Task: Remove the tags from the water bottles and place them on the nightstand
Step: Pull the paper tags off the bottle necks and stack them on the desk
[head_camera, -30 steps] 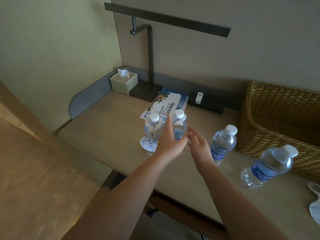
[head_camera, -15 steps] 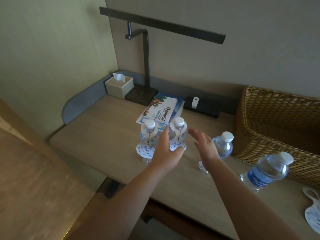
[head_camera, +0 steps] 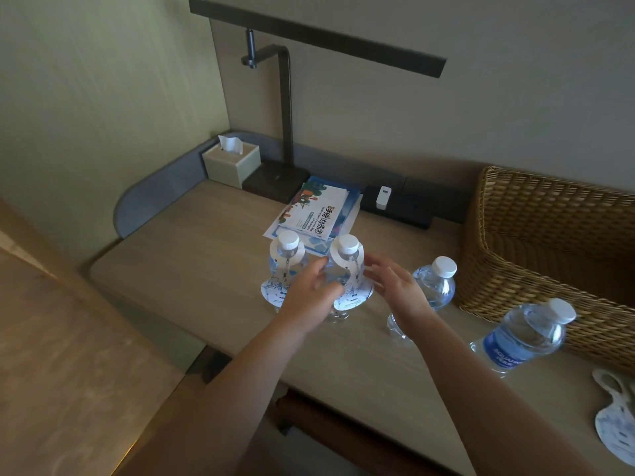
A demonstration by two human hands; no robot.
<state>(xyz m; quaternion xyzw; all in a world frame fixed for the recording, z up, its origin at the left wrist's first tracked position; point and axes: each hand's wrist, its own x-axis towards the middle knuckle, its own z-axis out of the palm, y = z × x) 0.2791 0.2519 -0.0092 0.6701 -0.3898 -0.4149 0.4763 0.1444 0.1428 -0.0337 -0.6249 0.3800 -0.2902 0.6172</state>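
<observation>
Two small water bottles with paper neck tags stand upright side by side near the middle of the nightstand (head_camera: pixel 192 269). The right tagged bottle (head_camera: pixel 347 249) is between the two hands. The left hand (head_camera: pixel 311 293) is at its 8 o'clock, with the fingers curved against the side of the bottle beside its hanging tag (head_camera: pixel 354 290); I cannot tell if they really press it. The right hand (head_camera: pixel 395 286) is at its 4 o'clock, fingers spread and relaxed, just beside the tag and holding nothing. The left tagged bottle (head_camera: pixel 287 249) keeps its own tag (head_camera: pixel 275 290) and nobody touches it.

In my judgement the tags are thin card, light and easy to tear or crease, so it is better to take one at the ring around the neck and lift it up over the white cap, while the other hand steadies the body of the bottle. The bottles look full, so they are a little heavy, and the thin plastic is smooth and gives under pressure.

At 3 o'clock two untagged bottles (head_camera: pixel 434 283) stand before a wicker basket (head_camera: pixel 549 228), and a removed tag (head_camera: pixel 615 420) lies at 4 o'clock near the edge. The top is pale wood, flat and matte. At 12 o'clock are a brochure (head_camera: pixel 318 211), a desk lamp (head_camera: pixel 285 108), a tissue box (head_camera: pixel 230 163) and a charger (head_camera: pixel 383 197).
</observation>
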